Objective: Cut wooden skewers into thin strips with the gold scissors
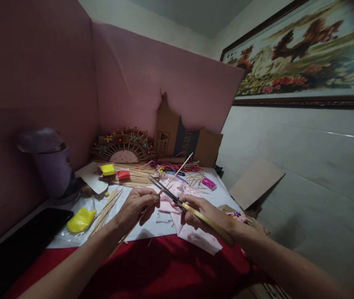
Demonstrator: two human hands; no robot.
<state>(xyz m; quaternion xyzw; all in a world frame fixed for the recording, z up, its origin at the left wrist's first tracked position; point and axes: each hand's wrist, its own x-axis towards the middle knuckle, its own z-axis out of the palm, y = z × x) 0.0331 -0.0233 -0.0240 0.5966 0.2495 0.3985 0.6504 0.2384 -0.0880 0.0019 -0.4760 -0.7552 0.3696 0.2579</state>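
My left hand (141,203) pinches a thin bamboo skewer (180,169) that slants up to the right and runs back down under the wrist. My right hand (197,211) is closed on scissors (202,216) with yellowish handles. Their blades are parted and point left, crossing the skewer just past my left fingertips. Whether the edges touch the wood I cannot tell. Beneath both hands lies pink patterned cloth (197,238) on a white sheet (139,230). More skewers (105,211) lie in a bunch left of my left hand.
A decorated fan-shaped piece (124,155) and torn cardboard (169,133) stand at the back. Yellow clay (82,220), a purple container (54,166) and a black phone-like slab (36,232) are on the left. A magenta packet (208,183) lies right, near coloured pipe cleaners (177,168).
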